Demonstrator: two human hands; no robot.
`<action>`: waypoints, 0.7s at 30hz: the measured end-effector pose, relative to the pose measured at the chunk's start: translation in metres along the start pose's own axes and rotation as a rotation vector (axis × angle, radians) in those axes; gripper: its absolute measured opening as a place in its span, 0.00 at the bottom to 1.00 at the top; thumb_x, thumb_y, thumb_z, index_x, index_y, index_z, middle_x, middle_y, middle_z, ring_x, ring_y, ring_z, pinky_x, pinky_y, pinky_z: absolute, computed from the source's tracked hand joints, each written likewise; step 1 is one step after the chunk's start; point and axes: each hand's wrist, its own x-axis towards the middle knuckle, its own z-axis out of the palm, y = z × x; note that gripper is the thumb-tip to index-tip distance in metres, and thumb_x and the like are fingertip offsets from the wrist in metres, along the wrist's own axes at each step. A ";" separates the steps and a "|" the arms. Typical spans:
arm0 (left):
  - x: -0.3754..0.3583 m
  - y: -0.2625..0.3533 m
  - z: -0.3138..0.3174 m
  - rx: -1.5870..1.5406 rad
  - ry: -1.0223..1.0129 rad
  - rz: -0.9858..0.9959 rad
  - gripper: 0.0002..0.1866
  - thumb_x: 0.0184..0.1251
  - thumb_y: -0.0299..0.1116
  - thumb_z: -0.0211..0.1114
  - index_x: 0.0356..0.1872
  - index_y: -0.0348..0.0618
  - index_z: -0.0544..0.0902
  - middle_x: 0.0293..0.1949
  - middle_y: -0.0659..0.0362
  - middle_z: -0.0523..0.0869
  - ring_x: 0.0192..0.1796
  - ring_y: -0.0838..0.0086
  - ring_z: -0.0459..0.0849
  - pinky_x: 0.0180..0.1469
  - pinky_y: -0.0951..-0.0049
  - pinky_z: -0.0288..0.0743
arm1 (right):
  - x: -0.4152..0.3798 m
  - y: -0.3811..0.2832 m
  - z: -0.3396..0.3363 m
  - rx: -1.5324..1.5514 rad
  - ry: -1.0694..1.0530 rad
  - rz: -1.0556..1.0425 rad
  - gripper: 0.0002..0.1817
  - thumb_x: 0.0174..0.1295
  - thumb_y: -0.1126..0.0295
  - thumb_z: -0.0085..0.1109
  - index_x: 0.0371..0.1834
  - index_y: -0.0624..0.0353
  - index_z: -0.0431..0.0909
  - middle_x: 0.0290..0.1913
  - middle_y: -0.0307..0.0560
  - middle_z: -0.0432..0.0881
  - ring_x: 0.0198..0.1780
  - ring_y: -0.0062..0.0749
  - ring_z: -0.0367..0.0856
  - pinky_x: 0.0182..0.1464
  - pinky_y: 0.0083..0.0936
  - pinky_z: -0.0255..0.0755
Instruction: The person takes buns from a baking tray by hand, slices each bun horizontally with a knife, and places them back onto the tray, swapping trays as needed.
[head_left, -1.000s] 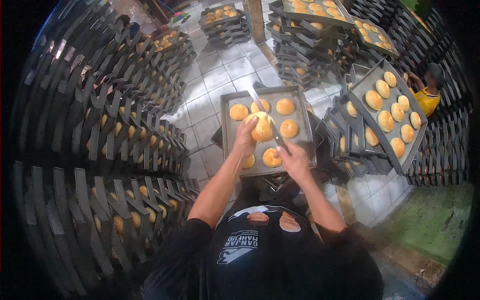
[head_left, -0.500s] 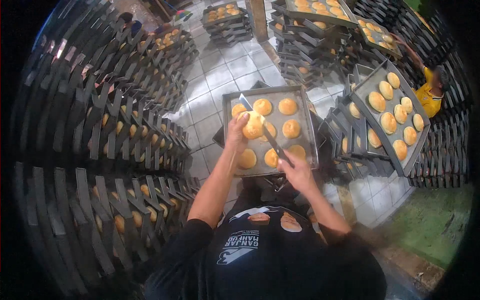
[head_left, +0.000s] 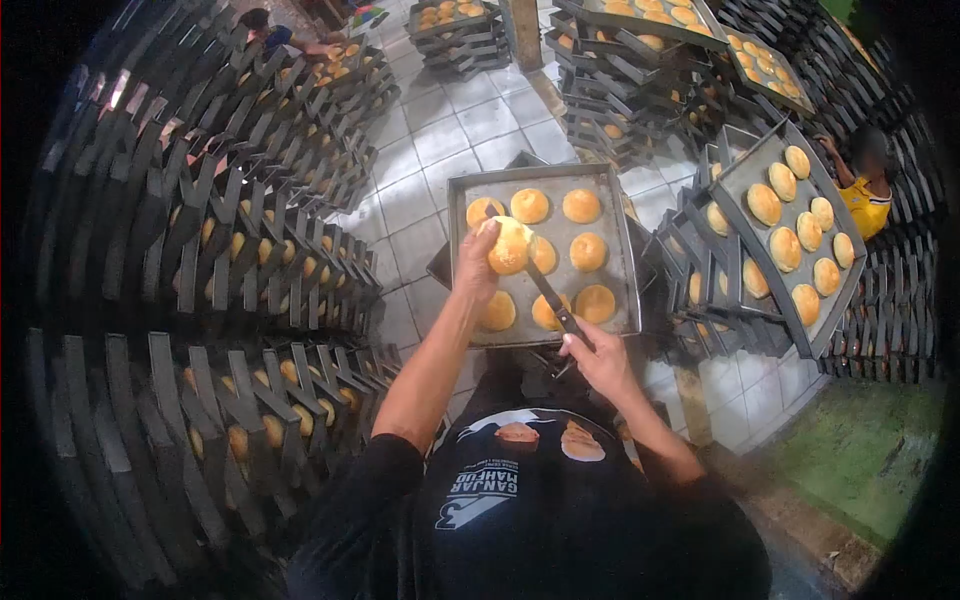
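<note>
My left hand (head_left: 476, 262) is closed around a round golden bun (head_left: 511, 247), raised over the tray with its fingers on the bun's left side. In my right hand (head_left: 600, 360) is a long knife (head_left: 556, 304), gripped by its dark handle. The blade slants up and left to the bun, and the bun hides its middle. Under both hands lies a metal baking tray (head_left: 618, 262) with rows of browned buns, among them a bun (head_left: 588, 252) at the right. The held bun overlaps some of them in this view.
Tall stacks of dark trays (head_left: 210, 270) with buns line the left side. At the right, another tray of buns (head_left: 740, 180) tilts on a stack. A person in a yellow top (head_left: 866, 205) is at the far right; another person (head_left: 265, 32) reaches over buns at the upper left.
The knife has slid back toward my right hand, which has moved slightly down and right. The person at the right has lowered an arm; the one at upper left now reaches over buns.
</note>
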 end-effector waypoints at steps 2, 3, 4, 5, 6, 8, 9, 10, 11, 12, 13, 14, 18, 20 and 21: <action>-0.007 -0.016 0.013 0.014 0.000 -0.002 0.18 0.78 0.45 0.64 0.59 0.44 0.80 0.51 0.58 0.88 0.53 0.68 0.89 0.58 0.62 0.84 | 0.010 0.000 0.003 0.040 0.008 0.037 0.24 0.72 0.65 0.64 0.67 0.65 0.79 0.37 0.48 0.89 0.40 0.22 0.88 0.44 0.26 0.80; -0.007 -0.023 0.017 0.014 0.001 -0.008 0.18 0.78 0.45 0.64 0.59 0.44 0.80 0.51 0.58 0.88 0.53 0.68 0.89 0.58 0.62 0.84 | 0.028 -0.006 0.007 0.049 0.006 0.029 0.24 0.72 0.65 0.64 0.67 0.64 0.79 0.37 0.48 0.89 0.40 0.22 0.88 0.45 0.27 0.80; -0.008 -0.029 0.018 -0.023 0.010 -0.013 0.19 0.78 0.46 0.64 0.59 0.44 0.80 0.52 0.58 0.88 0.54 0.68 0.89 0.59 0.62 0.83 | 0.037 -0.008 0.010 0.060 0.002 0.023 0.23 0.72 0.64 0.63 0.67 0.63 0.79 0.36 0.47 0.89 0.39 0.22 0.88 0.45 0.27 0.80; -0.007 -0.031 0.018 -0.058 0.018 -0.014 0.19 0.78 0.47 0.64 0.59 0.45 0.80 0.52 0.58 0.88 0.55 0.68 0.88 0.60 0.61 0.83 | 0.039 -0.003 0.011 0.062 0.003 0.024 0.23 0.72 0.64 0.63 0.67 0.63 0.79 0.36 0.47 0.89 0.39 0.22 0.88 0.45 0.27 0.80; -0.002 -0.030 0.011 -0.067 0.016 -0.014 0.20 0.78 0.48 0.64 0.59 0.45 0.80 0.53 0.58 0.88 0.54 0.68 0.89 0.59 0.62 0.83 | 0.040 0.005 0.013 0.027 -0.012 0.000 0.23 0.73 0.64 0.63 0.67 0.63 0.79 0.35 0.44 0.89 0.38 0.22 0.87 0.43 0.27 0.80; 0.008 -0.018 0.000 -0.090 0.059 -0.014 0.20 0.78 0.48 0.64 0.59 0.45 0.80 0.53 0.58 0.88 0.54 0.68 0.89 0.58 0.62 0.83 | 0.028 0.018 0.017 -0.038 -0.008 0.020 0.23 0.74 0.63 0.62 0.68 0.62 0.79 0.33 0.41 0.88 0.34 0.23 0.85 0.40 0.27 0.79; 0.011 -0.016 -0.003 -0.114 0.099 -0.010 0.20 0.79 0.48 0.63 0.60 0.45 0.80 0.54 0.58 0.88 0.53 0.68 0.89 0.57 0.63 0.83 | 0.018 0.023 0.016 -0.042 -0.014 0.024 0.23 0.74 0.63 0.62 0.68 0.62 0.79 0.33 0.41 0.88 0.34 0.23 0.85 0.40 0.27 0.79; 0.008 -0.021 -0.007 -0.120 0.108 -0.010 0.20 0.79 0.48 0.63 0.60 0.45 0.80 0.54 0.58 0.88 0.53 0.68 0.89 0.57 0.63 0.83 | 0.009 0.027 0.016 -0.006 -0.014 0.041 0.22 0.75 0.63 0.60 0.68 0.59 0.79 0.33 0.38 0.87 0.30 0.18 0.79 0.34 0.23 0.75; -0.004 -0.029 -0.010 -0.143 0.120 -0.061 0.21 0.80 0.48 0.62 0.61 0.44 0.79 0.54 0.58 0.88 0.55 0.68 0.88 0.60 0.63 0.81 | 0.002 0.029 0.018 0.035 -0.014 0.060 0.21 0.76 0.62 0.59 0.68 0.56 0.80 0.32 0.34 0.87 0.26 0.13 0.72 0.29 0.20 0.70; -0.010 -0.036 -0.010 -0.164 0.118 -0.097 0.22 0.80 0.48 0.61 0.62 0.43 0.78 0.55 0.58 0.87 0.57 0.68 0.87 0.63 0.63 0.79 | 0.003 0.002 0.017 0.023 -0.029 0.255 0.21 0.76 0.62 0.58 0.68 0.55 0.80 0.32 0.34 0.87 0.27 0.14 0.74 0.31 0.20 0.72; -0.005 -0.035 -0.004 -0.184 0.094 -0.104 0.23 0.81 0.49 0.59 0.64 0.42 0.76 0.55 0.58 0.87 0.59 0.68 0.85 0.66 0.63 0.77 | 0.013 0.050 0.028 -0.053 0.024 0.087 0.21 0.76 0.62 0.58 0.68 0.55 0.80 0.33 0.34 0.87 0.28 0.14 0.76 0.32 0.20 0.72; -0.002 -0.041 -0.002 -0.201 0.085 -0.094 0.22 0.82 0.48 0.57 0.64 0.43 0.76 0.57 0.58 0.86 0.60 0.68 0.85 0.67 0.63 0.76 | 0.025 0.036 0.032 0.018 0.005 0.032 0.20 0.75 0.63 0.59 0.68 0.55 0.81 0.33 0.34 0.86 0.31 0.15 0.77 0.34 0.20 0.73; 0.006 -0.051 -0.011 -0.243 0.177 -0.068 0.20 0.86 0.46 0.53 0.65 0.43 0.76 0.59 0.57 0.85 0.60 0.67 0.85 0.65 0.60 0.78 | 0.060 0.099 0.060 -0.123 0.098 -0.095 0.19 0.73 0.65 0.62 0.63 0.62 0.82 0.39 0.40 0.87 0.42 0.25 0.84 0.49 0.27 0.79; 0.018 -0.047 -0.028 -0.245 0.174 -0.028 0.20 0.85 0.47 0.54 0.61 0.42 0.77 0.56 0.56 0.86 0.57 0.67 0.86 0.61 0.60 0.81 | 0.039 0.049 0.040 -0.145 -0.048 0.073 0.28 0.71 0.60 0.63 0.71 0.62 0.75 0.50 0.60 0.90 0.53 0.43 0.90 0.59 0.36 0.79; 0.024 -0.042 -0.030 -0.256 0.150 0.010 0.20 0.85 0.47 0.54 0.61 0.42 0.77 0.56 0.56 0.86 0.57 0.67 0.86 0.61 0.60 0.81 | 0.031 0.052 0.037 -0.133 -0.047 0.064 0.26 0.71 0.63 0.62 0.70 0.61 0.76 0.39 0.54 0.91 0.45 0.36 0.91 0.52 0.33 0.81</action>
